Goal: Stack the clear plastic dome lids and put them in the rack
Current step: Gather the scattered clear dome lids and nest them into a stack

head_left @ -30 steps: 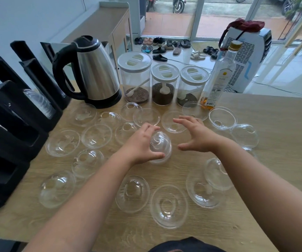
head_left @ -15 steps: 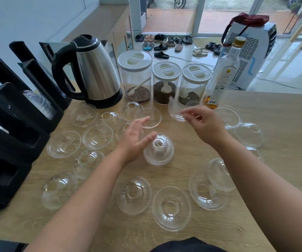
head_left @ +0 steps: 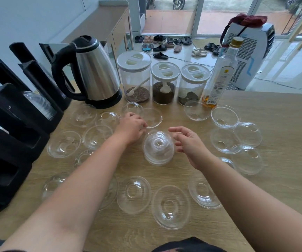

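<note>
A stack of dome lids stands on the table between the left hand and the right hand. Just beyond the left hand's fingertips lies a single lid. Loose lids spread left, right and nearer than both hands. Far left of the left hand stands the rack, with lids in one slot. Beyond the hands stand a kettle, three jars and a bottle in a row.
</note>
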### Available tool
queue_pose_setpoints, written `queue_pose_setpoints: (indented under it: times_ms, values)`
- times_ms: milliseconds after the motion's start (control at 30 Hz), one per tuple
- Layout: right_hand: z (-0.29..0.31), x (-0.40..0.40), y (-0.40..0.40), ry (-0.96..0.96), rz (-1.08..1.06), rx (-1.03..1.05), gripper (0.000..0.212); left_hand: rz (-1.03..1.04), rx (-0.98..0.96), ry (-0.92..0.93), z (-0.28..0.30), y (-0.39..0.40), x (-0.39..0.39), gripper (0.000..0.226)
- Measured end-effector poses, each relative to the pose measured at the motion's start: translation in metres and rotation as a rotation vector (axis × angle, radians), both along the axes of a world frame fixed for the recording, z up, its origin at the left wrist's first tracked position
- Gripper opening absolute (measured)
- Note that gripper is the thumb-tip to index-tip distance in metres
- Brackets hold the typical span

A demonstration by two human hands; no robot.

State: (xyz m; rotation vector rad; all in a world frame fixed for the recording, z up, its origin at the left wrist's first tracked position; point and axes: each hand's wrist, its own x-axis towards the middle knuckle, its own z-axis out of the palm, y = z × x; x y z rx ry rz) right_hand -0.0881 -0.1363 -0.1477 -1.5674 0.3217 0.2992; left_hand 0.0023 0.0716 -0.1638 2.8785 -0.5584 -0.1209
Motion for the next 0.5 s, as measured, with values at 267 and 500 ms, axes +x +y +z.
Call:
queue_pose_setpoints:
  times_ms: [267,500]
  values:
    - [0.008,-0.004,0.011,-0.293,0.527,-0.756,0.078,0.030,-0.262,-0.208,0.003,0.009,-0.003,0.010]
    - [0.015,0.016,0.032,-0.315,0.567,-0.993,0.079,0.038,-0.355,-0.267,0.009,0.016,-0.008,0.007]
